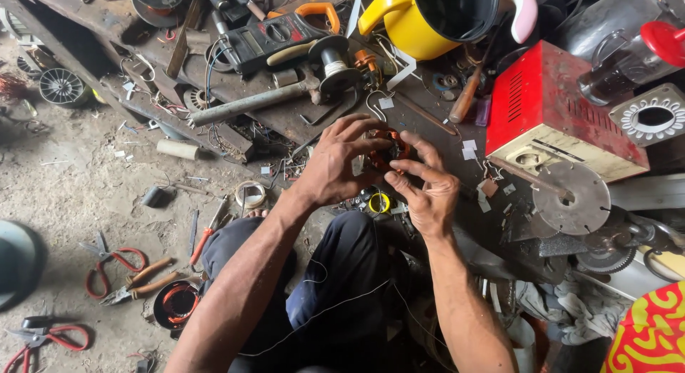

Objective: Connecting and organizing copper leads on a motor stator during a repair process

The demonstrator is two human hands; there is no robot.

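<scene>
Both hands meet over the front edge of a cluttered workbench (300,116). My left hand (335,162) wraps around a small motor stator with copper-coloured windings (389,150), which is mostly hidden by the fingers. On the stator's right side, my right hand (428,191) pinches with fingertips. A thin white thread (335,305) runs down across my dark trousers.
Beyond the hands lie a metal hammer (250,102), a black clamp meter (275,37), a yellow pot (428,16) and a screwdriver (467,94). A red metal box (549,102) and round metal discs (571,198) sit right. Scissors and pliers (135,276) lie on the dirt floor left.
</scene>
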